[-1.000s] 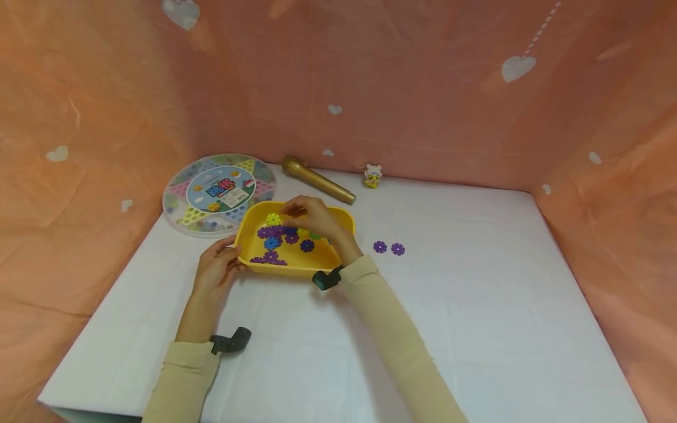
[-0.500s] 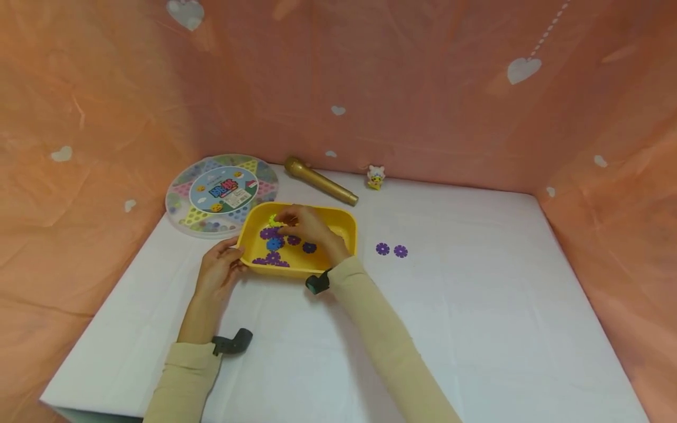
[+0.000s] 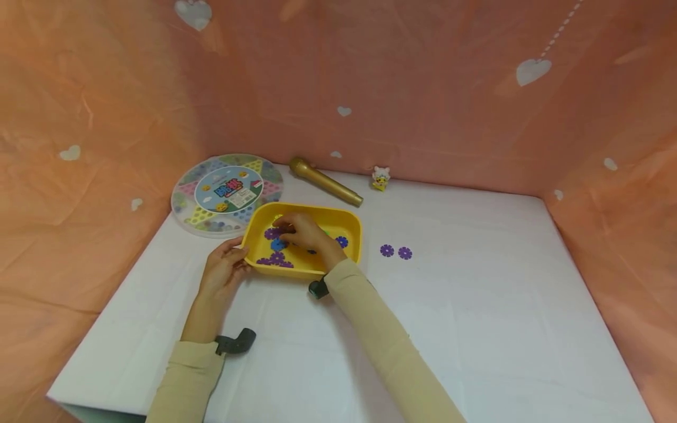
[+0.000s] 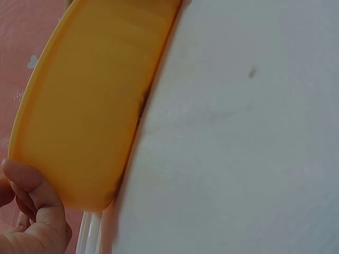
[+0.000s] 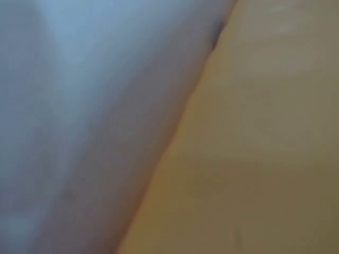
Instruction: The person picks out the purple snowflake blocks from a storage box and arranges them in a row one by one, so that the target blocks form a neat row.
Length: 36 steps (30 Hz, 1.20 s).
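My left hand (image 3: 219,270) grips the left end of a yellow plastic tub (image 3: 302,273), thumb at the rim; the left wrist view shows the fingers (image 4: 42,198) curled at the tub's corner. Over the tub's inside, my right hand (image 3: 307,232) reaches down with bent fingers among notched flower-shaped plastic discs. A blue disc (image 3: 278,244) and a purple disc (image 3: 271,234) lie right at its fingertips. Whether it pinches one I cannot tell. More purple discs (image 3: 277,258) lie near the front wall, a dark blue disc (image 3: 341,241) at the right. The right wrist view is blurred tub wall.
Two purple discs (image 3: 396,252) lie side by side on the white table (image 3: 476,317), right of the tub. Behind are a round Chinese checkers set (image 3: 230,191), a gold toy microphone (image 3: 327,182) and a small figurine (image 3: 380,178). Orange cloth (image 3: 423,88) encloses the table.
My right hand has shifted a little left and toward the front inside the tub, lower among the discs. The left hand keeps its hold on the rim. The whole head view has drifted slightly.
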### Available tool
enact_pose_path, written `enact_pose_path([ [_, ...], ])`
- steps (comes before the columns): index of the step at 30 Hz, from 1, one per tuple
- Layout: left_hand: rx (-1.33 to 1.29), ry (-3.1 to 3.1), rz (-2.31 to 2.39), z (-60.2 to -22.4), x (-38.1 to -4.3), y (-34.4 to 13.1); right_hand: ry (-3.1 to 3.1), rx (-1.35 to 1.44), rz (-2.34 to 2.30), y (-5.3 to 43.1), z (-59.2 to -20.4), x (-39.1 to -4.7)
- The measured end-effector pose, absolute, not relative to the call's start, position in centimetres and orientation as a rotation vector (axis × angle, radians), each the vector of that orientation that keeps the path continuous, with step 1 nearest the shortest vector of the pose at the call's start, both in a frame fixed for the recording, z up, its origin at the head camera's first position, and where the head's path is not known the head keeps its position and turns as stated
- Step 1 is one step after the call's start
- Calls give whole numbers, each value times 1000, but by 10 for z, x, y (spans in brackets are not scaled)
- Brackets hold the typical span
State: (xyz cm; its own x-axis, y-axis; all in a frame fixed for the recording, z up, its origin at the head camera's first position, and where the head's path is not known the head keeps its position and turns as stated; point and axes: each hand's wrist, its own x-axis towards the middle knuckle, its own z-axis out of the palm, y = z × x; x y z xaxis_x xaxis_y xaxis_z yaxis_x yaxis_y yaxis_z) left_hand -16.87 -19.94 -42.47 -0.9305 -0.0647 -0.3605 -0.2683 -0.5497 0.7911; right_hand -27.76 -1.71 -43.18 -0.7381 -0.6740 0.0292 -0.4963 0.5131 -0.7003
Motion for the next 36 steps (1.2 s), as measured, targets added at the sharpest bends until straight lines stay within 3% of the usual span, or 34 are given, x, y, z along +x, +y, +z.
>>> enact_pose_path([
  [19,-572,1482,2556,-423,-170,-198,2627,-1162,-697,-16,-435,-276],
  [36,-579,1528,2541,-422,-168,-198,2571,-1066,-1034,-15,-422,-272],
])
